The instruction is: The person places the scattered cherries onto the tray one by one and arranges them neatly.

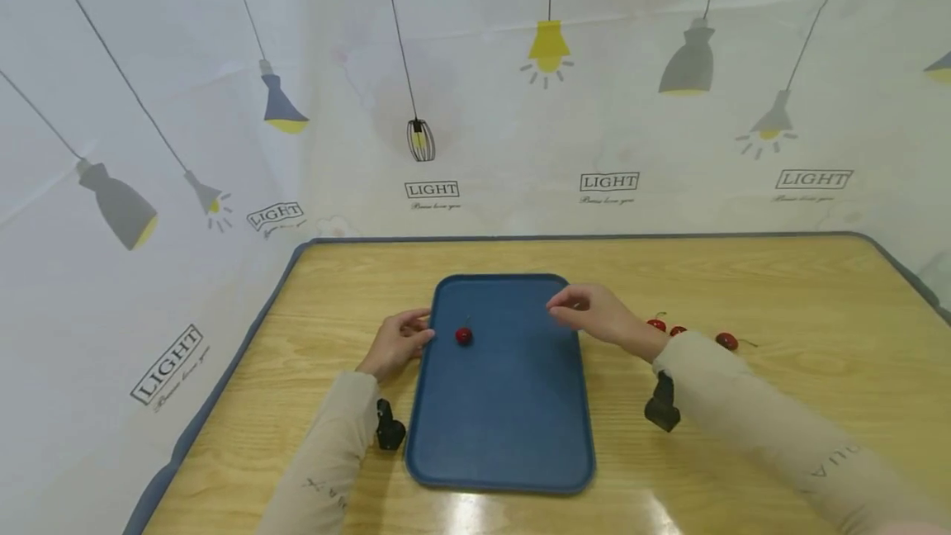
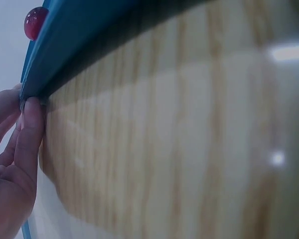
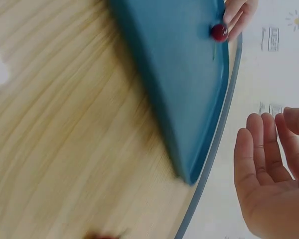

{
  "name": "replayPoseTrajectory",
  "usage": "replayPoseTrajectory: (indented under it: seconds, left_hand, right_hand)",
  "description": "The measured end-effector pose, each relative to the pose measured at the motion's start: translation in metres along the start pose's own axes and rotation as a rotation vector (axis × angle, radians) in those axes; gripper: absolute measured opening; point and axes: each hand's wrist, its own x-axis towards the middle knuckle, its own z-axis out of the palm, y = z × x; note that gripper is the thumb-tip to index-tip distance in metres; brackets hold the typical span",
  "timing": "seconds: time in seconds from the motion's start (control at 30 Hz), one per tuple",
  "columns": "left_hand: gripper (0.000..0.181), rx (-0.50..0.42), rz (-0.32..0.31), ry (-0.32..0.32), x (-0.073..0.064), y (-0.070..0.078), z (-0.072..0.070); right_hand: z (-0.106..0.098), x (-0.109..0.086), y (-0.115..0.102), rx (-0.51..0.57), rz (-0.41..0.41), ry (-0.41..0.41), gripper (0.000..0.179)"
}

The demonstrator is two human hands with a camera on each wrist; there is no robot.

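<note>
My left hand (image 1: 401,343) is at the left side of a blue tray (image 1: 505,419), with thumb and fingertips holding its rim. In the left wrist view the fingers (image 2: 32,124) meet the tray's edge. A single red cherry (image 1: 464,336) with a stem lies on the tray near that hand. Over the tray's upper right edge hovers my right hand (image 1: 590,312), loosely bent and holding nothing; the right wrist view shows its fingers (image 3: 269,149) apart from the thumb. To its right, cherries (image 1: 726,341) lie on the table, partly behind my right forearm.
The tray lies on a wood-grain table (image 1: 297,436). Behind it and to the left stands a pale wall covering (image 1: 490,106) printed with lamps. A blue-grey edging (image 1: 594,235) runs along the table's back. Dark wrist cameras (image 1: 663,403) hang under both sleeves.
</note>
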Motion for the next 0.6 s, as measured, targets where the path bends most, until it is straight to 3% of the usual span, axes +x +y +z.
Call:
replayPoseTrajectory:
  seconds: [0.2,0.37,0.6]
  left_hand:
    - [0.043,0.008,0.006,0.002,0.0,-0.002,-0.001]
    - [0.043,-0.001,0.007,0.003,0.001,-0.004,0.0]
    - [0.043,-0.007,0.005,0.001,0.001,-0.004,0.0]
  right_hand:
    - [-0.028,-0.019,0.016,-0.028,0.044,0.013,0.033]
    - [-0.047,-0.031,0.029,0.001,0.134,-0.008,0.042]
    - [-0.06,-0.045,0.042,-0.011,0.17,0.034,0.046]
